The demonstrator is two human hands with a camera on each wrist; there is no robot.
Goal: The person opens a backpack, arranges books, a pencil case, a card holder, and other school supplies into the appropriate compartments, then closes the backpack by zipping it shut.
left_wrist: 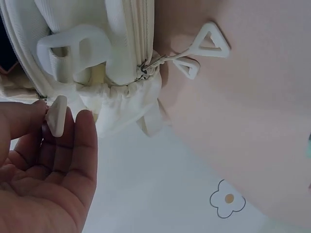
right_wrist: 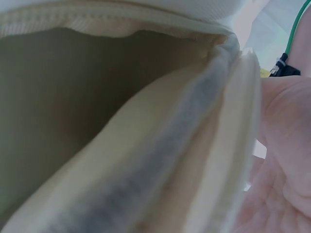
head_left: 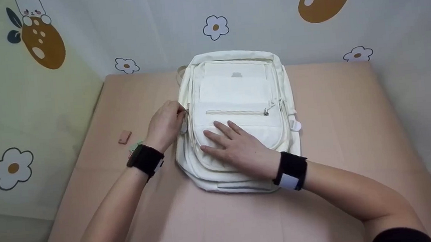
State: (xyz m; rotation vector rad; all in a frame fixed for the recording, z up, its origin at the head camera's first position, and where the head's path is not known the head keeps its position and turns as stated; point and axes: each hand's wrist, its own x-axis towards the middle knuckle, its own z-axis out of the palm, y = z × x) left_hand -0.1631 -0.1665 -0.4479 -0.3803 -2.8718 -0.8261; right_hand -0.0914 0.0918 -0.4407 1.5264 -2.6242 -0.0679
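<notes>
A white backpack (head_left: 236, 90) lies front side up on the table in the head view. At its left side my left hand (head_left: 163, 125) pinches a zipper pull. That white zipper pull (left_wrist: 57, 116) shows at the thumb and fingertips in the left wrist view, close to the bag's side seam. Two other triangular pulls (left_wrist: 212, 43) hang from a nearby zipper. My right hand (head_left: 241, 146) rests on the bag's lower front with fingers spread. In the right wrist view an unzipped compartment (right_wrist: 63, 87) gapes beside the palm (right_wrist: 291, 160); its inside is dark.
A small pink block (head_left: 125, 137) lies on the table left of the bag. Next to it is a green item (head_left: 135, 146), partly hidden by the left wrist. The pink-covered table (head_left: 335, 106) meets a patterned cloth (head_left: 176, 27) behind.
</notes>
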